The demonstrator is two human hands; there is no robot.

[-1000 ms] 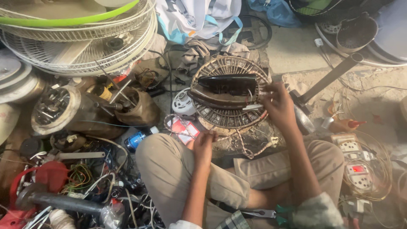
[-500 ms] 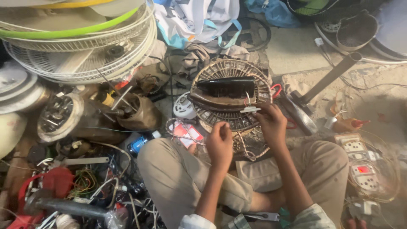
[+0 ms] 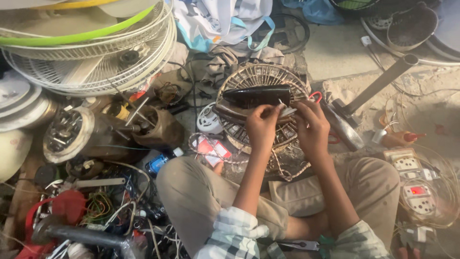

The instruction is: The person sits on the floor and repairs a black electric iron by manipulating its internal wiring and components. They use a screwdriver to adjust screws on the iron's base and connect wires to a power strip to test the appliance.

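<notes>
A rusty round fan grille (image 3: 249, 76) lies on the floor in front of my crossed legs. Across it rests a dark brown elongated part (image 3: 256, 95). My left hand (image 3: 261, 128) and my right hand (image 3: 314, 130) meet over the near side of the grille. Together their fingertips pinch a small white piece (image 3: 287, 111) just below the dark part's right end. What the piece is cannot be made out.
Stacked white fan guards (image 3: 91, 52) fill the top left, with a fan motor (image 3: 67, 134) and tangled wires (image 3: 100, 206) below them. To the right lie a grey metal pole (image 3: 378, 86), red-handled scissors (image 3: 317, 97) and a socket board (image 3: 418, 194). A white and blue bag (image 3: 225, 19) sits behind the grille.
My left hand has risen from beside my knee to the grille and joined the right hand on the white piece. The right hand has drawn slightly nearer.
</notes>
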